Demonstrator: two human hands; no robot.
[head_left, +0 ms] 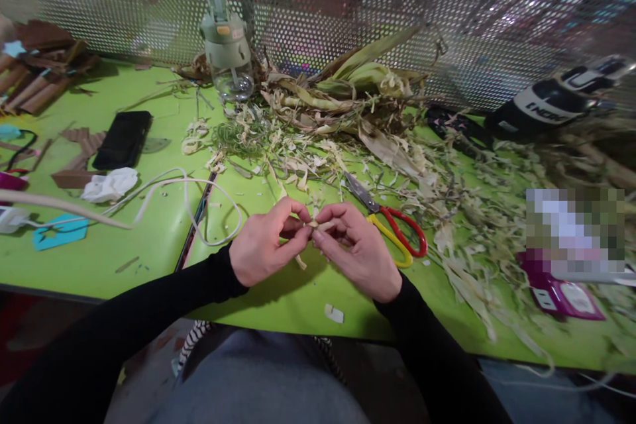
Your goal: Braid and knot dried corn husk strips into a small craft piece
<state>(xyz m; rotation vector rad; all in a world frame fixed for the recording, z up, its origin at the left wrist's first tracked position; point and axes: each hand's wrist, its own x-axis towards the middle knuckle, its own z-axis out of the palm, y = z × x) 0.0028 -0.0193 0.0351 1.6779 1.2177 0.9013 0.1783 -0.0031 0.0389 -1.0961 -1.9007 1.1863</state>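
Observation:
My left hand (271,240) and my right hand (356,246) meet above the green table (268,310) near its front edge. Both pinch a small piece of pale dried husk (313,224) between thumbs and fingers. A strip of it hangs below my left fingertips. Just right of my right hand lie scissors (382,212) with one red and one yellow handle, their blades pointing up and left. Beyond my hands, husk scraps (298,169) are scattered over the table, with a heap of larger dry husks (342,96) behind them.
At the back stand a clear bottle (228,53) and, tilted at right, a black bottle (546,103). A black phone (122,140), white cable (187,209), crumpled tissue (110,185) and blue tag (60,232) lie left. A purple packet (566,295) is at far right.

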